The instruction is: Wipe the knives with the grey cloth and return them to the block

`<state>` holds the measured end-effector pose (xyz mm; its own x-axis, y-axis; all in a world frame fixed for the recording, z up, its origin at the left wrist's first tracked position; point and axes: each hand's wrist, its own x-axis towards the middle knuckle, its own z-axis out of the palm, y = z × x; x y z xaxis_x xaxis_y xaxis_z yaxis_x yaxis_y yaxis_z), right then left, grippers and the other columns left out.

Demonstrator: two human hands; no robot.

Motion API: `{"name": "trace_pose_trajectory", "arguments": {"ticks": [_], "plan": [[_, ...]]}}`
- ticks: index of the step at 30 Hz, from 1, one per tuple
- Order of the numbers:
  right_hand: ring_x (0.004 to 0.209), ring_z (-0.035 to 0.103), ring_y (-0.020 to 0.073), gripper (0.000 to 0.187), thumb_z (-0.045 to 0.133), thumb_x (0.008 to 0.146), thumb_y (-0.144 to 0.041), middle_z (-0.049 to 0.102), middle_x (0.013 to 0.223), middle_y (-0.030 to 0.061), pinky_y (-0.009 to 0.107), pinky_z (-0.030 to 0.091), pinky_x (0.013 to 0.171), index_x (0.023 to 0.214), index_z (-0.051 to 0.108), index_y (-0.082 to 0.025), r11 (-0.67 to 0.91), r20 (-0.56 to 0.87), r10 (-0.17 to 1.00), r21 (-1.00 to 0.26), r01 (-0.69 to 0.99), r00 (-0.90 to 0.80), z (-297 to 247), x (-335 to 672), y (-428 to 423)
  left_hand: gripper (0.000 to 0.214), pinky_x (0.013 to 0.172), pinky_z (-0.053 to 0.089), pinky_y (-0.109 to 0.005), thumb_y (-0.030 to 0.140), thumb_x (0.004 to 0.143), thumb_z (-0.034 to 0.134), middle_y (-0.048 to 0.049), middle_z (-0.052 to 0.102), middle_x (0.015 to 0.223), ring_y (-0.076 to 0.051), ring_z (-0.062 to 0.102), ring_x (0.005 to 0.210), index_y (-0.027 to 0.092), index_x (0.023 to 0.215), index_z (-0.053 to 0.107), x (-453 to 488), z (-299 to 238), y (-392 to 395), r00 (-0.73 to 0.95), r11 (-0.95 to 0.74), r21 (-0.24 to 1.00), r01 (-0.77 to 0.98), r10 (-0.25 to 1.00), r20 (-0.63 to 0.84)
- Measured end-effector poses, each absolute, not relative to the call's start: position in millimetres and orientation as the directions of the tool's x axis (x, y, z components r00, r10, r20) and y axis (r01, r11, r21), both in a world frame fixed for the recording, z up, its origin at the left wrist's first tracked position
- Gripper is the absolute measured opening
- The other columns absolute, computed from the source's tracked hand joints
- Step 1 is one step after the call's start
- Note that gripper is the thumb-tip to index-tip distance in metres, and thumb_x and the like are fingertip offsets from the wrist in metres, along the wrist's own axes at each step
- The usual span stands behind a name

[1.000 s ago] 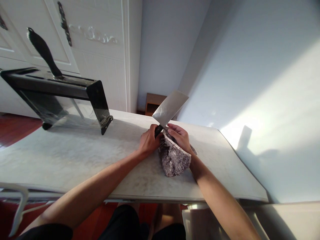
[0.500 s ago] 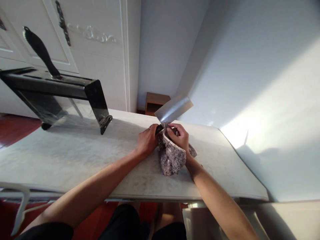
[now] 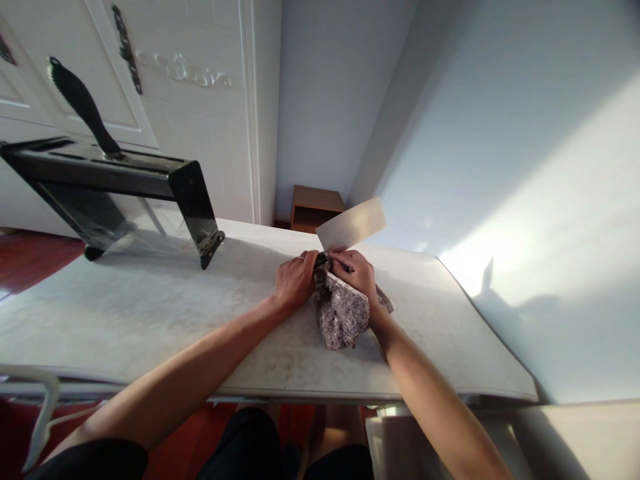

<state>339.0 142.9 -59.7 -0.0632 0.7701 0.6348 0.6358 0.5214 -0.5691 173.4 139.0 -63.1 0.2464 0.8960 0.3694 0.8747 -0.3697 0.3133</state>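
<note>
My left hand (image 3: 296,281) is closed round the black handle of a cleaver (image 3: 352,224), whose broad metal blade points away and to the right above the table. A speckled grey-brown cloth (image 3: 344,313) is bunched in my right hand (image 3: 358,272). The fingers of that hand pinch it close to where blade and handle meet. The cloth's lower part hangs down towards the tabletop, and a small end shows behind my right wrist.
A black knife block (image 3: 110,170) with clear sides stands on the left of the pale table (image 3: 170,320), one black handle sticking up from it. Behind are white cabinet doors (image 3: 200,133) and a small brown wooden box (image 3: 315,200). A wall (image 3: 500,200) borders the right side.
The cleaver's blade has turned a little and now shows a paler, yellowish face. My right hand and the cloth have shifted slightly near the handle; my left hand keeps its hold.
</note>
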Motion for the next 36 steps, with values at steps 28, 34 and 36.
{"name": "trace_pose_trajectory", "arguments": {"ticks": [28, 34, 36], "plan": [[0.070, 0.058, 0.0178, 0.024, 0.062, 0.071, -0.039, 0.068, 0.072, 0.0012, 0.030, 0.044, 0.069, 0.078, 0.069, -0.017, 0.209, 0.252, 0.960, -0.935, 0.286, 0.121, -59, 335, 148, 0.036, 0.078, 0.043, -0.031, 0.045, 0.093, 0.048, -0.0057, 0.070, 0.111, -0.025, 0.064, 0.101, 0.025, 0.122, 0.055, 172, -60, 142, 0.192, -0.335, 0.482, 0.810, 0.927, 0.322], [0.072, 0.059, 0.0168, 0.027, 0.071, 0.063, -0.038, 0.068, 0.073, 0.0002, 0.031, 0.046, 0.073, 0.081, 0.068, -0.018, 0.115, 0.130, 0.958, -0.991, 0.073, 0.254, -66, 348, 158, 0.033, 0.076, 0.043, -0.031, 0.042, 0.091, 0.051, -0.0042, 0.071, 0.108, -0.025, 0.065, 0.099, 0.026, 0.119, 0.056, 172, -61, 143, 0.189, -0.327, 0.476, 0.816, 0.930, 0.315], [0.073, 0.061, 0.0170, 0.031, 0.075, 0.061, -0.038, 0.069, 0.075, 0.0004, 0.032, 0.048, 0.075, 0.083, 0.068, -0.018, 0.095, 0.082, 0.957, -0.995, -0.034, 0.277, -69, 352, 161, 0.033, 0.076, 0.043, -0.031, 0.042, 0.090, 0.052, -0.0046, 0.071, 0.108, -0.025, 0.065, 0.098, 0.026, 0.119, 0.056, 171, -61, 143, 0.191, -0.329, 0.474, 0.817, 0.929, 0.318]]}}
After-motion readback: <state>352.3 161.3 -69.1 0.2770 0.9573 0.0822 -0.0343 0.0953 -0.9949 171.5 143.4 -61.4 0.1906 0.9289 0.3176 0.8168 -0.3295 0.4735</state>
